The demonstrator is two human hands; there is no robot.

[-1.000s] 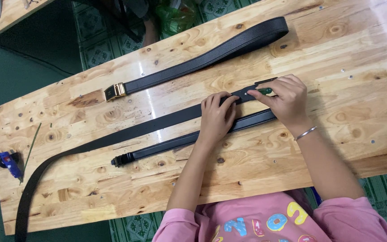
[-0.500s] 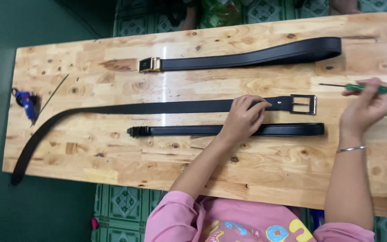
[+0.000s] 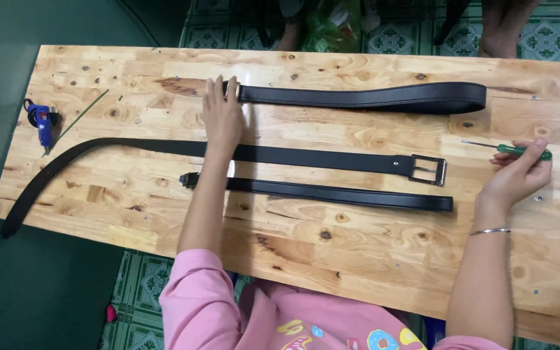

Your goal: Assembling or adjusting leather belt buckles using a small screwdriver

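On a pale wooden table (image 3: 358,259), the left hand (image 3: 221,120) rests open-fingered on the far black leather belt (image 3: 364,97). The right hand (image 3: 516,175) pinches a green-handled screwdriver (image 3: 520,151); the square-buckled middle belt (image 3: 306,155) lies flat, untouched.

Three black belts (image 3: 332,159) span the middle of the surface (image 3: 371,259), barring a flat sweep; its near strip lies open. A small blue tool (image 3: 42,122), perhaps a glue gun, crowds the left end.

Left hand (image 3: 221,116) rests on the top belt (image 3: 364,97); right hand (image 3: 516,175) holds a green screwdriver (image 3: 520,151).
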